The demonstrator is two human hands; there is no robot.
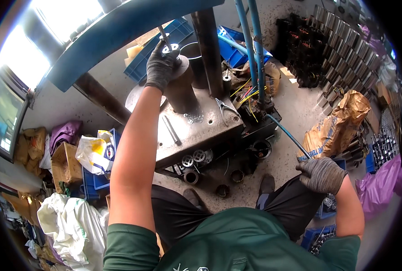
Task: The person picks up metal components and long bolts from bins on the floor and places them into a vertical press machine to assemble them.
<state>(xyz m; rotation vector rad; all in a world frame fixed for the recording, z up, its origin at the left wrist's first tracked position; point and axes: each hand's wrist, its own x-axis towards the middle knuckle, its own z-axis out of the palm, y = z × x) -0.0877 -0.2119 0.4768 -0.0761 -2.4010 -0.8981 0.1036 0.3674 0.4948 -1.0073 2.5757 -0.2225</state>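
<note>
My left hand [160,67], in a grey glove, reaches up to the top of a thick metal cylinder [183,92] standing on the steel bed [192,140] of a press. Its fingers close around a metal shaft [164,37] with pale round pieces about it; the grip partly hides them. At the right, my gloved right hand [322,175] is wrapped round the end of a blue lever [287,132] that runs to the press's side. On the bed lie a short metal bar [171,130], pliers [226,108] and several small metal bits [193,118].
A blue beam [115,40] crosses overhead between dark columns [208,54]. Blue crates [135,67] stand behind the bed. Metal sleeves [341,49] are stacked at the far right near a brown paper sack [336,124]. Rings and round parts [191,177] sit below the bed's front edge.
</note>
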